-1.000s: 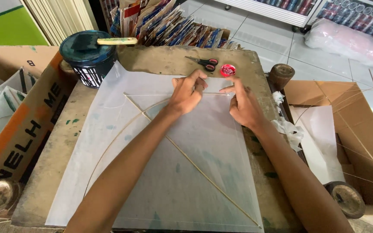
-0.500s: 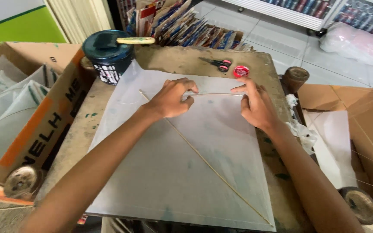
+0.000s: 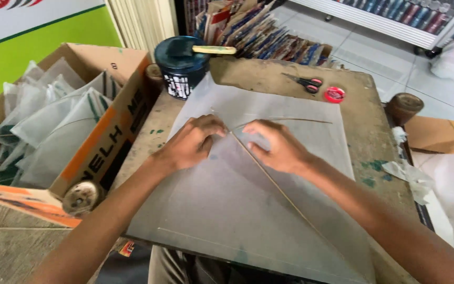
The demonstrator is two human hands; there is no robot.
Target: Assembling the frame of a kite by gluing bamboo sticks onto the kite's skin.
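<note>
Translucent paper (image 3: pixel 269 210) lay flat on the worn table (image 3: pixel 363 105), a large pale sheet with a thin stick (image 3: pixel 285 192) running over it from its middle toward the near right corner. A second, bowed stick (image 3: pixel 290 120) curved across the far part of the sheet.

Half a second before, the two hands were wide apart, each pressing one end of the bowed stick near the far edge. Now they had come together at the middle. The left hand (image 3: pixel 190 144) and the right hand (image 3: pixel 277 147) rested just beside each other, palms down, fingers bent and pressing the paper on either side of the straight stick, close to the point where the two sticks cross. Neither hand was closed around anything; both were flat on the sheet. To my eye the work had moved from the ends of the bow to the crossing, as if the pressing there was what mattered at this moment.

Farther away stood a dark can (image 3: pixel 181 66) with a brush (image 3: pixel 206 49) lying over its top, and on the far right of the table lay scissors (image 3: pixel 303 81) and a small red lid (image 3: pixel 334 94). On the left a cardboard box (image 3: pixel 106 137) held many similar pale sheets.
</note>
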